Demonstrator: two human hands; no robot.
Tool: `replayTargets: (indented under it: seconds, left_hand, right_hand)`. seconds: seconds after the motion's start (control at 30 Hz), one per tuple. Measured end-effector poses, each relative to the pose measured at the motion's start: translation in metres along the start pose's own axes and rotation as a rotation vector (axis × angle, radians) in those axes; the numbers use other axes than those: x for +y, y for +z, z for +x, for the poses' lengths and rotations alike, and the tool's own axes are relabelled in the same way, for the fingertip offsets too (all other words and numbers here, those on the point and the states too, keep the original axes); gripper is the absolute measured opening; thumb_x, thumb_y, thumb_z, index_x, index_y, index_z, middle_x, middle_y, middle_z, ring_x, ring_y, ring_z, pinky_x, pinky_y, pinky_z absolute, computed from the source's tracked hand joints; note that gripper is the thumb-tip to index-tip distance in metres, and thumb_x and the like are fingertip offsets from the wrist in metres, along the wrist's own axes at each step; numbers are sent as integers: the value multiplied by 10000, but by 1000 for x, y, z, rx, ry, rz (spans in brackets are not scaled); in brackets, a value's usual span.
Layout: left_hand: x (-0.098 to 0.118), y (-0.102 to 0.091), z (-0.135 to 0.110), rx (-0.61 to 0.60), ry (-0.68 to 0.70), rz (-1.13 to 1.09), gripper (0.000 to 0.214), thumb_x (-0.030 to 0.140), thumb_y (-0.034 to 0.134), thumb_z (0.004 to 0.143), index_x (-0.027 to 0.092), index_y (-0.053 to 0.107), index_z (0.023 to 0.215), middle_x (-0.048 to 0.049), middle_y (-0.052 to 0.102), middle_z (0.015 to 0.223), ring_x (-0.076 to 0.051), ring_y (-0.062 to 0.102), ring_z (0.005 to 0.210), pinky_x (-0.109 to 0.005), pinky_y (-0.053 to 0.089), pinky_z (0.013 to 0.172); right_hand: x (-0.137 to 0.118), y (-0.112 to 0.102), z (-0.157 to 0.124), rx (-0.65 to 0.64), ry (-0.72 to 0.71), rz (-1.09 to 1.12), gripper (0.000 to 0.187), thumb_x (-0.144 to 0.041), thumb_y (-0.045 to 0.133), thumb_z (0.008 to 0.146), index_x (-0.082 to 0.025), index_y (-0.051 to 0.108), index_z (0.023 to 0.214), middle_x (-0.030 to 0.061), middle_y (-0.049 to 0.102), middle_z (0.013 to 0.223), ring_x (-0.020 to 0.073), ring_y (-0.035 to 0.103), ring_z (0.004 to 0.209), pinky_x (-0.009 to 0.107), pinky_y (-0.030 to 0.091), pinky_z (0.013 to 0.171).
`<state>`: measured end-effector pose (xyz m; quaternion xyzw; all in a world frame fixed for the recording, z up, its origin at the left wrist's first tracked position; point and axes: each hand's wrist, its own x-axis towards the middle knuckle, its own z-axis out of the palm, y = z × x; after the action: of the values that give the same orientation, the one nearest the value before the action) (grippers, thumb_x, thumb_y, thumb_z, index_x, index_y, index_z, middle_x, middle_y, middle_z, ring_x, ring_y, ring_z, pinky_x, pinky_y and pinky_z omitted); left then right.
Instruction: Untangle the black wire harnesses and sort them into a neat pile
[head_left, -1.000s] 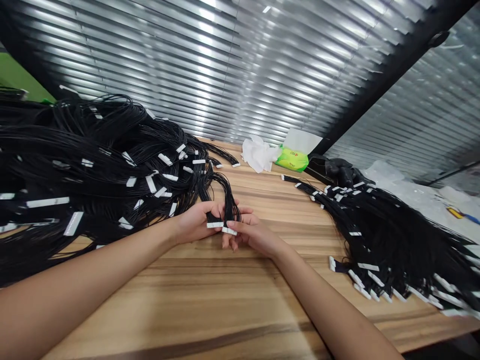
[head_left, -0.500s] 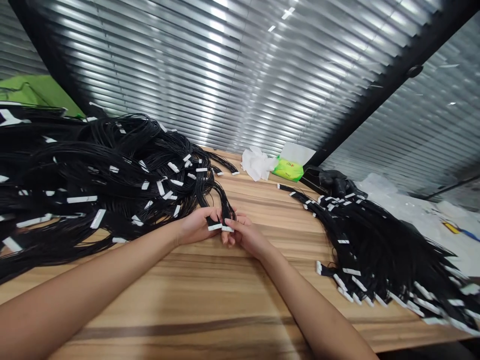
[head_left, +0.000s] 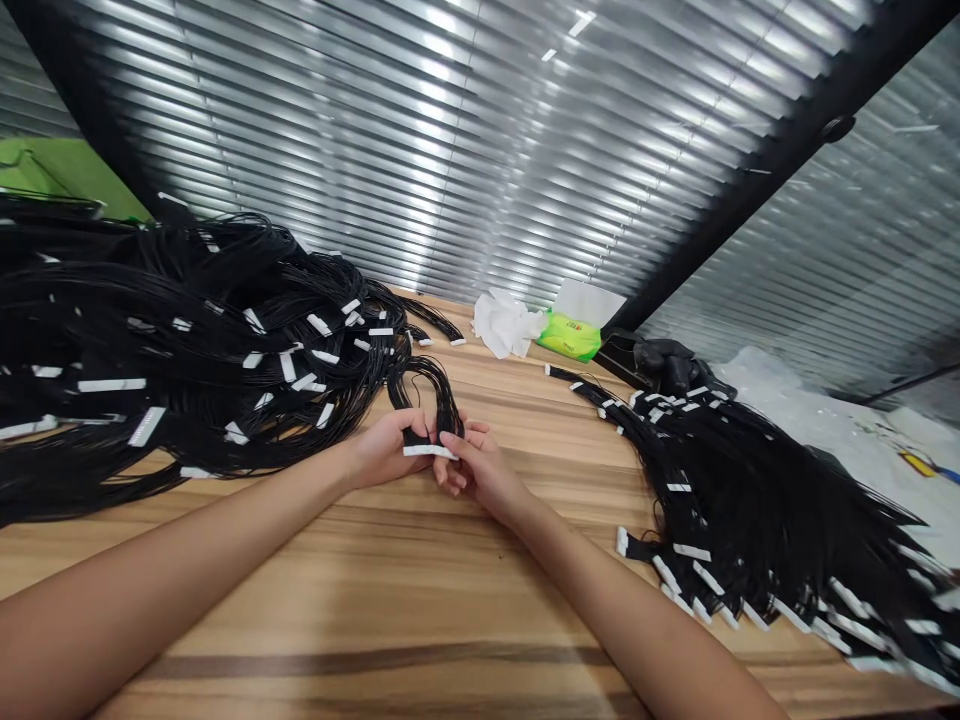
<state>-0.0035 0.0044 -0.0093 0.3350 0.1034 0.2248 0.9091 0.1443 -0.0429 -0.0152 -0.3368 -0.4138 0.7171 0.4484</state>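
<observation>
Black wires with white connectors on their ends curve down from the left pile into my two hands. My left hand [head_left: 381,448] is closed, pinching one white connector [head_left: 417,450] with the thumb on top by its wires. Beside it, my right hand [head_left: 484,465] is closed on a second white connector [head_left: 445,453], thumb over the wires and fingers underneath. The two connectors sit end to end in one line; whether they are joined I cannot tell. A loop of black wires [head_left: 442,385] rises behind the hands.
A large heap of black wire harnesses [head_left: 247,290] covers the left of the wooden table [head_left: 360,620]. More harnesses [head_left: 765,500] lie fanned out at the right. At the back are crumpled tissue [head_left: 506,325], a green tissue pack [head_left: 570,337] and a corrugated metal wall [head_left: 420,150].
The two connectors, slightly apart and uneven before, now line up end to end. Both hands stay closed on them. The view has shifted slightly.
</observation>
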Motion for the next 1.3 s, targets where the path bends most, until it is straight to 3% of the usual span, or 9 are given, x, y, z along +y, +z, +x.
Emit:
replayTargets:
  seconds: [0.1, 0.23, 0.47, 0.67, 0.8, 0.87, 0.97, 1.13, 1.3]
  left_hand:
    - [1, 1, -3, 122, 26, 3, 415, 161, 443, 609, 95, 626, 975, -134, 718, 981, -205, 613, 520, -437, 515, 667]
    - [0, 11, 2, 313, 99, -6, 379, 149, 456, 620, 103, 625, 957, -152, 680, 1114, -194, 639, 684, -292, 500, 558]
    - [-2, 19, 29, 176, 178, 94, 411, 170, 472, 634, 89, 581, 1023, -172, 644, 1187, -164, 636, 634, -201, 425, 384]
    - [-4, 9, 22, 145, 150, 251, 436, 326, 506, 751, 132, 516, 1141, -170, 615, 1239, -205, 670, 693, -190, 391, 326]
    - [-1, 14, 20, 156, 130, 356, 455, 474, 481, 831, 136, 546, 1129, -148, 673, 1098, -142, 603, 561, -180, 325, 329]
    - [-2, 13, 22, 190, 126, 435, 520, 582, 453, 836, 131, 579, 1061, -99, 697, 887, -110, 518, 453, -199, 334, 349]
    - [-6, 6, 29, 347, 237, 604, 567, 671, 478, 796, 121, 610, 834, -13, 585, 588, -108, 476, 456, -220, 390, 443]
    - [-4, 3, 34, 575, 431, 826, 360, 491, 659, 753, 133, 644, 788, -20, 647, 692, -138, 568, 658, -235, 448, 624]
    - [2, 9, 32, 682, 493, 957, 285, 410, 701, 708, 136, 650, 652, 2, 607, 577, -111, 493, 546, -219, 386, 522]
  right_hand:
    - [1, 6, -1, 66, -5, 35, 350, -506, 677, 731, -159, 630, 725, 17, 656, 565, 80, 375, 415, 233, 340, 426]
    - [6, 18, -6, 236, -80, 37, 321, -473, 732, 687, -158, 675, 675, 4, 609, 550, 105, 451, 513, 254, 369, 537]
    - [10, 24, -13, 437, -158, 184, 254, -406, 697, 737, -164, 705, 659, 44, 669, 635, 113, 452, 532, 262, 376, 543]
    - [8, 20, -12, 336, -94, 98, 273, -405, 694, 737, -140, 726, 678, 88, 711, 694, 122, 519, 554, 248, 388, 506]
    - [7, 20, -13, 292, -48, 93, 304, -426, 688, 738, -126, 731, 712, 116, 734, 766, 137, 579, 596, 243, 408, 504]
    - [7, 17, -13, 337, -81, 107, 289, -417, 717, 713, -128, 723, 708, 93, 722, 726, 126, 563, 572, 238, 403, 499]
    - [7, 8, -13, 461, -183, 130, 263, -402, 753, 686, -147, 690, 686, 28, 670, 634, 101, 511, 534, 234, 394, 516]
    - [5, -9, -8, 623, -314, 76, 280, -418, 757, 676, -163, 643, 691, -29, 587, 581, 92, 454, 526, 242, 357, 532]
    - [5, -13, -4, 682, -355, -1, 295, -435, 716, 713, -160, 616, 669, -32, 559, 562, 97, 423, 529, 256, 324, 549]
